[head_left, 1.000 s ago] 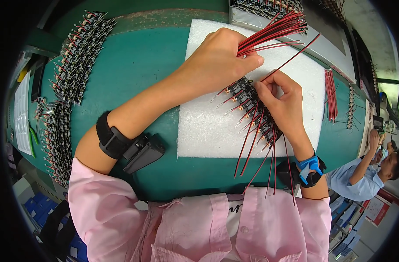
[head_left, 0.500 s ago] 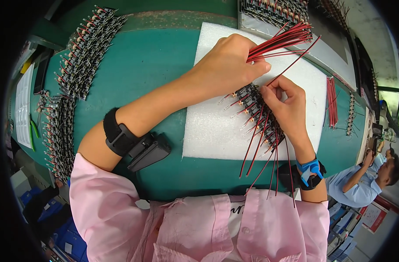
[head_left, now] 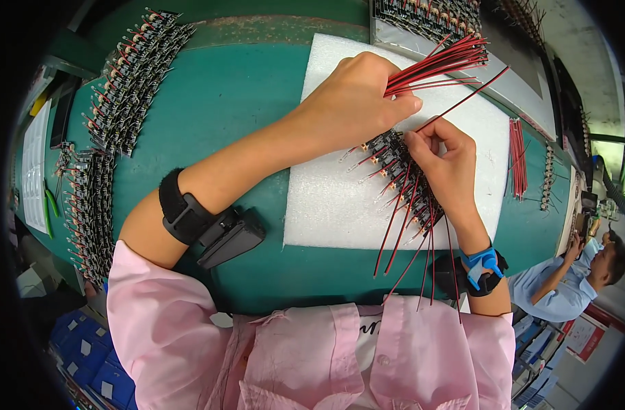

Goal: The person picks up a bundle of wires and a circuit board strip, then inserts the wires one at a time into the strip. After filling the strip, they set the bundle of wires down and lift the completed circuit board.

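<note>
My left hand [head_left: 363,92] is closed round a bundle of red and black wires [head_left: 442,61], whose free ends fan out to the upper right. In my right hand [head_left: 449,157], thumb and fingers pinch a single red-and-black wire [head_left: 473,94] that slants up to the right. Beneath both hands, a row of small black circuit boards [head_left: 396,171] lies on a white foam sheet [head_left: 326,212]. Several red and black wires [head_left: 398,236] hang from the boards toward me. My right fingers are at the upper end of the row and hide the pinched wire's lower end.
Long rows of similar boards [head_left: 131,89] lie on the green table [head_left: 223,96] at the left, near green-handled pliers [head_left: 51,203]. More boards [head_left: 432,17] stand at the back. Another wire bundle [head_left: 518,160] rests right of the foam. A co-worker [head_left: 565,280] sits at far right.
The single wire in my right hand has tilted lower toward the right. Both hands keep their grips and stay almost in place.
</note>
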The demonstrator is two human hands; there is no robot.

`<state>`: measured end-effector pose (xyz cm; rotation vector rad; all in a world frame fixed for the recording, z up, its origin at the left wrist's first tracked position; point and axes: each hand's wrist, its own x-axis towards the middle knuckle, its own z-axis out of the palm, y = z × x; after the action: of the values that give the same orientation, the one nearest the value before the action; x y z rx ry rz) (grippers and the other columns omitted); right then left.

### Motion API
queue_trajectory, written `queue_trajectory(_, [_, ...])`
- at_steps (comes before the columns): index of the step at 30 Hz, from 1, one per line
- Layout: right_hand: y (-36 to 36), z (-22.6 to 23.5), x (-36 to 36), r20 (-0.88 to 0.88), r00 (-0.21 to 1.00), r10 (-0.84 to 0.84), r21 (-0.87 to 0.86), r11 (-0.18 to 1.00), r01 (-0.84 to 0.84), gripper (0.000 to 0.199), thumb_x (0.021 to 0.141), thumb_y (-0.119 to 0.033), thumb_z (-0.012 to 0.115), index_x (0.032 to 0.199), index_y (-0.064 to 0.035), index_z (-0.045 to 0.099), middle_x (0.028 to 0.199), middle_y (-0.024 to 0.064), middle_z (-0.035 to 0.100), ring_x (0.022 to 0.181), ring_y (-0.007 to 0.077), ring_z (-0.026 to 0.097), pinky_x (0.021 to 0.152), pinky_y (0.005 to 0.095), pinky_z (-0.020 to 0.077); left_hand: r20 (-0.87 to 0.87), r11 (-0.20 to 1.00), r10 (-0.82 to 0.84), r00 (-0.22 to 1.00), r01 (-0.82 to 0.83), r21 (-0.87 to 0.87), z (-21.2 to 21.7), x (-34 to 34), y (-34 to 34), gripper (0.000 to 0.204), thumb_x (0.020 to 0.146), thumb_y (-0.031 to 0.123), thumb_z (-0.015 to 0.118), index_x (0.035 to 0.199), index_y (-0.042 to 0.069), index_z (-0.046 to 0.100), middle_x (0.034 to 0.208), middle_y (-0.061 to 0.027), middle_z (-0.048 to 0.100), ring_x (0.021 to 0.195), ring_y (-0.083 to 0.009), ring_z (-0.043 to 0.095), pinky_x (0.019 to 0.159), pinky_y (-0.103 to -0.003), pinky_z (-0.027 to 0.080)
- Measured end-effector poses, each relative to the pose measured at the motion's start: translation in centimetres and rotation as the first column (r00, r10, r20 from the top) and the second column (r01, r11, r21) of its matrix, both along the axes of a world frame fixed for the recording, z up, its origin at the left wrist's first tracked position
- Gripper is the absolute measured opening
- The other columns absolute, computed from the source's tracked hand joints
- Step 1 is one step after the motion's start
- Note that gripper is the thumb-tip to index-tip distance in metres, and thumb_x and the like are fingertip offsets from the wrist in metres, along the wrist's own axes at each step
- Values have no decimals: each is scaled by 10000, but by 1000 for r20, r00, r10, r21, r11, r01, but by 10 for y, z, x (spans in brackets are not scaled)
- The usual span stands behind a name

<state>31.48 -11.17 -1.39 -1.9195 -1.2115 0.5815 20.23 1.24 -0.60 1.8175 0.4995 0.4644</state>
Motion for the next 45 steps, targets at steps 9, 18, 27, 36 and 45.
queue_trajectory(9, [1,2,0,81,995,58,34,998,-61,109,715,-54,581,666,22,521,567,-32,454,534,33,348,488,185,291,-3,1000,4,1000,-4,7,-2,-1,1,285,695,215,534,614,-58,516,479,-138,470,441,-208,472,467,-339,383])
queue_trajectory(18, [2,4,4,49,993,104,2,995,-104,87,715,-43,563,675,24,525,578,-19,456,537,50,354,498,194,303,-33,1000,-5,999,5,0,1,0,0,281,698,218,531,614,-49,516,483,-120,461,440,-189,448,462,-328,370])
queue_trajectory(27, [3,11,3,159,974,163,17,986,-168,74,691,-20,568,691,42,527,596,30,479,534,85,399,515,208,343,-4,1000,0,1000,0,-29,-1,1,-1,250,707,199,534,628,-38,519,479,-73,449,446,-129,436,439,-297,356])
queue_trajectory(36, [1,6,4,343,917,203,132,956,-261,67,656,33,578,721,43,566,652,78,533,530,143,477,509,238,391,27,995,63,998,-60,-80,1,1,0,262,724,207,554,624,-30,501,473,-22,423,442,-89,395,419,-275,327])
queue_trajectory(45, [3,6,5,319,922,221,151,948,-279,54,653,32,574,706,26,569,662,87,542,553,193,504,517,267,400,44,997,57,997,-54,-57,-6,2,1,272,723,218,564,625,-29,504,476,-15,411,446,-81,361,412,-280,304])
